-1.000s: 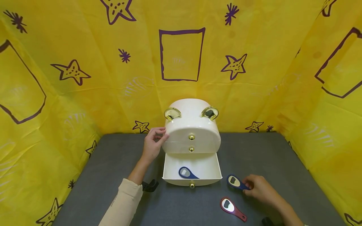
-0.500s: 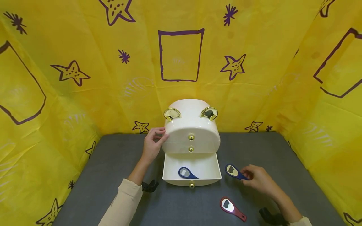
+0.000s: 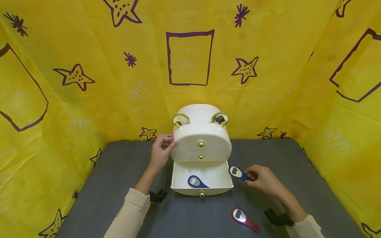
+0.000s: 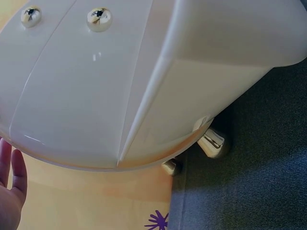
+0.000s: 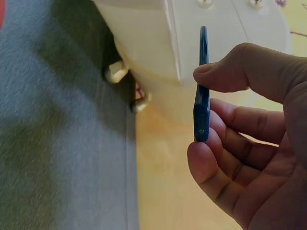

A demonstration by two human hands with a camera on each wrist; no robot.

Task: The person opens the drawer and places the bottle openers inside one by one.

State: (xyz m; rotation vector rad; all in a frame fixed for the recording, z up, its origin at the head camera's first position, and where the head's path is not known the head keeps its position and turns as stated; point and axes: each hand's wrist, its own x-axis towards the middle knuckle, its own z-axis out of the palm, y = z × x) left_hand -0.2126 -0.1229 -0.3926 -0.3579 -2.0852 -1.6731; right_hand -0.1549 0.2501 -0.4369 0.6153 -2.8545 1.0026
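Observation:
A white drawer box (image 3: 202, 127) with gold ears and gold knobs stands at the middle back, its bottom drawer (image 3: 214, 172) pulled out. My left hand (image 3: 159, 152) rests its fingertips against the box's left side, fingers loosely bent; the left wrist view catches only part of that hand (image 4: 12, 187). Between thumb and fingers my right hand (image 3: 265, 180) pinches the handle of a blue bottle opener (image 3: 236, 172), whose oval head overlaps the drawer's right edge. The right wrist view shows this opener (image 5: 202, 110) edge-on. Another blue bottle opener (image 3: 194, 181) lies inside the drawer.
A red bottle opener (image 3: 244, 219) lies on the dark grey table (image 3: 190, 218), in front and right of the drawer. Gold feet (image 4: 212, 143) hold up the box. Yellow patterned cloth (image 3: 190, 92) encloses the back and both sides.
My right hand has carried the blue bottle opener up and left, from beside the drawer to its right edge. The left hand and the box stay put.

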